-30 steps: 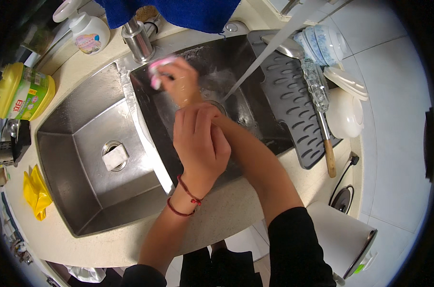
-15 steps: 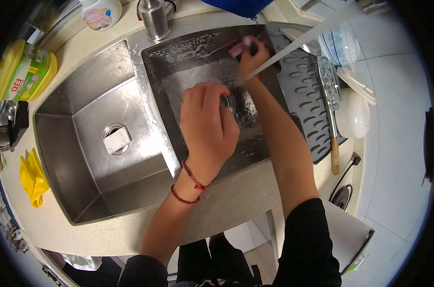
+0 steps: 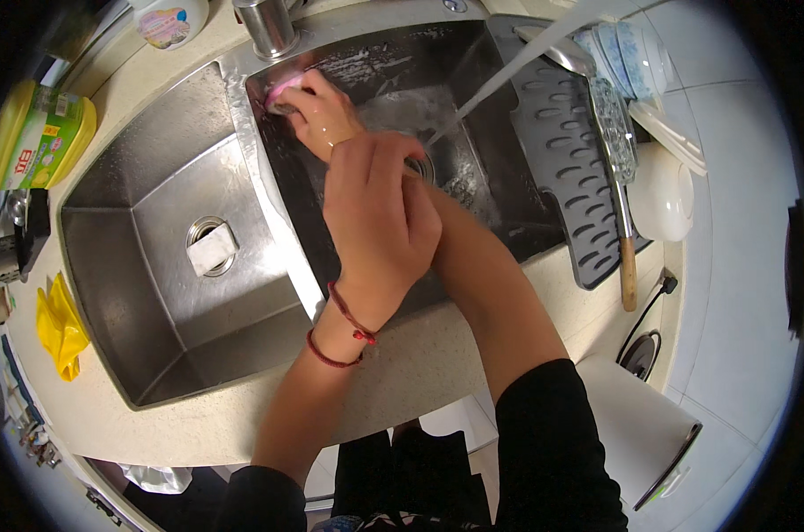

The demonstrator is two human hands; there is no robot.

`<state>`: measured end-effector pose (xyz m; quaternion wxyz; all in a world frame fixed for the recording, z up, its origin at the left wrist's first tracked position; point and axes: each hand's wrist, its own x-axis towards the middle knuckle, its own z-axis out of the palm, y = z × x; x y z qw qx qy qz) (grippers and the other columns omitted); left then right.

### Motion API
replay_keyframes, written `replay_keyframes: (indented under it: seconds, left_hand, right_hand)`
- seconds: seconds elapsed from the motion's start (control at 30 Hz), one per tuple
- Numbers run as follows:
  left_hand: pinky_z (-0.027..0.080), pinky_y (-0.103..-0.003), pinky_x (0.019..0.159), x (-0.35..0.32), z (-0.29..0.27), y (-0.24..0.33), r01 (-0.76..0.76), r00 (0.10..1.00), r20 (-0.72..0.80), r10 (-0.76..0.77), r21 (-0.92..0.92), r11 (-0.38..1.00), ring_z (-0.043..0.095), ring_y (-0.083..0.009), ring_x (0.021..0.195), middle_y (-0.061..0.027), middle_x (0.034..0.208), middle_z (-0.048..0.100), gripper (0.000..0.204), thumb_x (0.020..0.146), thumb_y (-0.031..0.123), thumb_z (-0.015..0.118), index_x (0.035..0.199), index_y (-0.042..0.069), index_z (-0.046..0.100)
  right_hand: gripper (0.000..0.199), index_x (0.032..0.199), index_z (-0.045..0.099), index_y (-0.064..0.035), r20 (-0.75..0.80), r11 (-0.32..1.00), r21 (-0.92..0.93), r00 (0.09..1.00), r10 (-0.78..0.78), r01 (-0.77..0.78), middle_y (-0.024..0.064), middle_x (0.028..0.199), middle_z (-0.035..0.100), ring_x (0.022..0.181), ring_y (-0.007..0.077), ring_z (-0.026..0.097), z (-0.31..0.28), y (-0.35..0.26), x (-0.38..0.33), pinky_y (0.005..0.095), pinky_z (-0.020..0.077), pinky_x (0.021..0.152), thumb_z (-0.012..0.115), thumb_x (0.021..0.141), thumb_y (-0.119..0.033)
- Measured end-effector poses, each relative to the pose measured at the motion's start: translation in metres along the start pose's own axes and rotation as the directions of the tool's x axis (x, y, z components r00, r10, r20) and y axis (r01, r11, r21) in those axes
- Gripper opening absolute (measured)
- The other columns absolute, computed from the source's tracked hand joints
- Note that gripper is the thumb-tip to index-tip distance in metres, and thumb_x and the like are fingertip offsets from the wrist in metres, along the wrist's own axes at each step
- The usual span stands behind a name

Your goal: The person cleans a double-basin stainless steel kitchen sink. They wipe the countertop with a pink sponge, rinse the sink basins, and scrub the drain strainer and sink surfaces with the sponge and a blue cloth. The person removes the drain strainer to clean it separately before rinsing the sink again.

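Note:
My right hand [image 3: 320, 113] grips a pink sponge [image 3: 282, 87] and presses it against the back left wall of the right sink basin [image 3: 499, 204]. My left hand [image 3: 380, 213], with red string bracelets on its wrist, lies palm down across my right forearm, fingers pointing at the drain [image 3: 419, 166]. Whatever is under its palm is hidden. A stream of water [image 3: 499, 80] runs slantwise from the upper right into the basin near the drain.
The left basin [image 3: 153, 293] has a plugged drain. A grey drain mat [image 3: 570, 160] on the right holds a wooden-handled utensil [image 3: 623, 204]; bowls [image 3: 663, 191] and plates stand beside it. A tap base [image 3: 264, 25], a yellow-lidded tub [image 3: 38, 133] and a yellow cloth [image 3: 60, 328] sit around the sink.
My right hand has carried the pink sponge from the basin's back right across to its back left corner. My left hand stays over the middle of the basin.

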<state>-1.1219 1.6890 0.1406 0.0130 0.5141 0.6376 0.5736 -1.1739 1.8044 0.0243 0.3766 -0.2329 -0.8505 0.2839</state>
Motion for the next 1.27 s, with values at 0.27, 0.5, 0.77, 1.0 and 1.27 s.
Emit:
replay_keyframes:
  seconds: [0.27,0.5,0.77,1.0,1.27]
  left_hand:
    - [0.043,-0.037,0.079,0.0,0.0,0.001,0.189,0.982,0.001,-0.189,-0.071,0.979,0.055,-0.0343,0.088,-0.0167,0.092,0.057,0.025,0.075,-0.006,0.047,0.097,0.0,0.056]
    - [0.046,-0.047,0.083,-0.016,-0.004,-0.014,0.099,0.878,0.379,-0.293,0.454,0.886,0.055,-0.0334,0.103,-0.0137,0.105,0.058,0.029,0.08,0.01,0.053,0.108,0.006,0.059]
    - [0.044,-0.052,0.093,-0.037,-0.006,-0.02,-0.044,0.715,0.582,-0.387,0.591,0.806,0.05,-0.0348,0.119,-0.0142,0.118,0.058,0.037,0.083,0.02,0.056,0.118,0.01,0.06]
    - [0.044,-0.052,0.095,-0.034,-0.005,-0.012,-0.073,0.643,0.627,-0.441,0.623,0.779,0.05,-0.0359,0.12,-0.0153,0.118,0.059,0.034,0.084,0.018,0.055,0.117,0.011,0.06]
    - [0.039,-0.05,0.103,-0.023,-0.003,-0.005,-0.223,0.377,0.721,-0.581,0.68,0.699,0.04,-0.0318,0.13,-0.0155,0.133,0.049,0.052,0.082,0.025,0.061,0.132,0.016,0.053]
  right_hand:
    - [0.026,0.107,0.061,-0.0031,0.375,0.262,0.411,0.423,0.825,-0.873,0.0105,0.102,0.063,0.099,0.0219,0.06,-0.082,0.072,-0.023,0.039,0.0501,0.083,0.057,0.088,-0.02]
    - [0.038,0.121,0.05,-0.0033,0.469,-0.183,0.768,0.345,0.813,-0.614,0.0156,0.117,0.057,0.109,0.0324,0.056,-0.163,0.037,-0.039,0.055,0.0439,0.096,0.038,0.095,-0.029]
    - [0.042,0.118,0.053,-0.0027,0.583,-0.304,0.769,0.421,0.695,-0.563,0.0146,0.11,0.058,0.095,0.029,0.057,-0.17,0.021,-0.036,0.0478,0.0468,0.079,0.039,0.094,-0.034]
    - [0.026,0.107,0.056,-0.0044,0.313,-0.152,0.933,0.53,0.788,-0.326,0.0091,0.102,0.06,0.091,0.0248,0.058,-0.121,0.029,-0.01,0.0427,0.0487,0.081,0.048,0.092,-0.024]
    - [0.03,0.112,0.062,-0.0071,-0.372,0.521,0.759,0.397,0.839,-0.391,0.0038,0.098,0.063,0.082,0.016,0.06,-0.02,0.032,0.022,0.0299,0.0497,0.068,0.066,0.083,-0.008]
